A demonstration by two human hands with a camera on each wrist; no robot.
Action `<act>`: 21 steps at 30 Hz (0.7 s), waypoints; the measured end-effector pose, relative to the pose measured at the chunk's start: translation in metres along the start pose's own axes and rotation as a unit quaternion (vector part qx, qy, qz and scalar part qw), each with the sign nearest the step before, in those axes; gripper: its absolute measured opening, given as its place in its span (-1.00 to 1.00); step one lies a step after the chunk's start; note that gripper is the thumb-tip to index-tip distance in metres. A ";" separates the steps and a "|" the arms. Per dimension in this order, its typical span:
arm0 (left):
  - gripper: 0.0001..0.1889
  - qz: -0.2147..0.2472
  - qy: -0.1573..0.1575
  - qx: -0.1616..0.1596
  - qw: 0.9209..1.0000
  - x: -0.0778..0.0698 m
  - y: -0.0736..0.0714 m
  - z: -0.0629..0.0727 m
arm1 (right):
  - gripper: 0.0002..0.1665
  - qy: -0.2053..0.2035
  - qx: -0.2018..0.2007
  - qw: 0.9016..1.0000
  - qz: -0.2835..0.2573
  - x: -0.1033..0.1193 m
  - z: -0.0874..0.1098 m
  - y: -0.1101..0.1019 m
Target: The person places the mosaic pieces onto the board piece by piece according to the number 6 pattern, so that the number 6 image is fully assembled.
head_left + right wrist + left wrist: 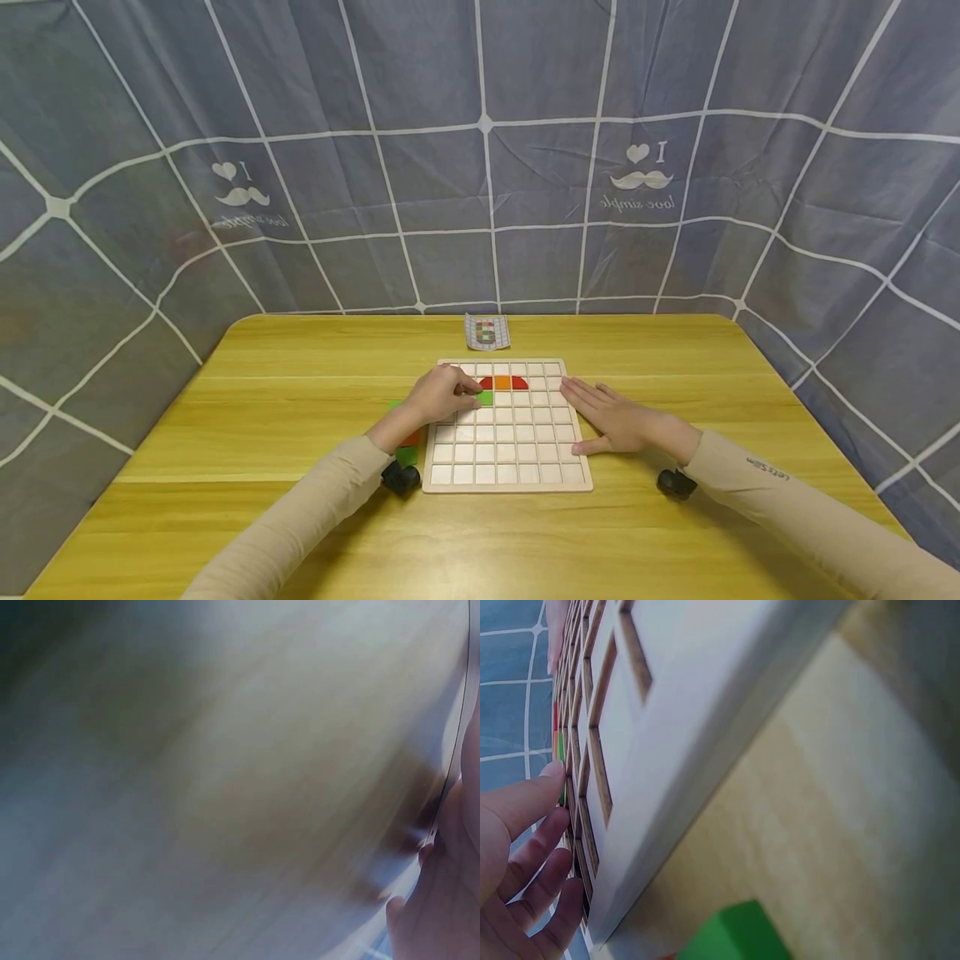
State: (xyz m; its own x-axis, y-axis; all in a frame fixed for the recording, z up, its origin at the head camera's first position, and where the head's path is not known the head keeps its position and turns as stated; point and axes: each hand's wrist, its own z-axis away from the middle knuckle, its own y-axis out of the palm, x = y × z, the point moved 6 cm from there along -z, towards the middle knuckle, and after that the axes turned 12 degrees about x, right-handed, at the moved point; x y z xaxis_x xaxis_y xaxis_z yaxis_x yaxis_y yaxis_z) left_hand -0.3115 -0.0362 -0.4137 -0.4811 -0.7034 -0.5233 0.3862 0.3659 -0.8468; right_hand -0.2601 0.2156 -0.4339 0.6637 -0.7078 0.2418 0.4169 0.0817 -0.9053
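Observation:
A wooden grid board lies on the table, its square cells edged by raised strips. Near its top, a row holds a red curved tile, an orange square tile and another red curved tile. Just below the left one is a green square tile. My left hand reaches over the board's left side and pinches this tile at its left edge between thumb and fingertips. With fingers straight, my right hand rests along the board's right edge, holding nothing. In the right wrist view, only part of that hand shows.
More tiles, including a green block, lie left of the board, partly behind my left wrist. A small printed card with a coloured grid pattern lies beyond the board. A grey checked curtain hangs behind the wooden table.

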 end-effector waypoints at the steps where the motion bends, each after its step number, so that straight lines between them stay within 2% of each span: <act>1: -0.79 0.001 0.001 0.001 1.000 0.000 0.000 0.000 | 0.13 0.000 -0.001 1.000 0.000 0.000 0.000 0.000; 9: -0.78 0.003 0.015 -0.005 1.000 -0.002 0.000 0.002 | 0.13 0.015 0.008 1.000 0.005 -0.001 -0.002 0.002; 15: -0.74 -0.014 0.025 0.000 1.000 -0.002 0.000 0.004 | 0.14 0.015 0.013 1.000 0.003 -0.002 -0.003 0.004; 21: -0.74 -0.030 0.016 -0.018 0.999 -0.001 -0.012 0.012 | 0.16 0.015 0.003 1.000 -0.002 -0.007 -0.003 0.006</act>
State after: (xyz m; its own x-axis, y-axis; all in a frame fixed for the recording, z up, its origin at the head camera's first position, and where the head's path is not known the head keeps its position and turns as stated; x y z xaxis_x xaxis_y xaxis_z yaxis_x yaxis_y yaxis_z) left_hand -0.3068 -0.0474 -0.4016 -0.5270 -0.7054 -0.4740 0.3275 0.3461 -0.8792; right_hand -0.2637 0.2191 -0.4418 0.6437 -0.7286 0.2342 0.4229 0.0835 -0.9023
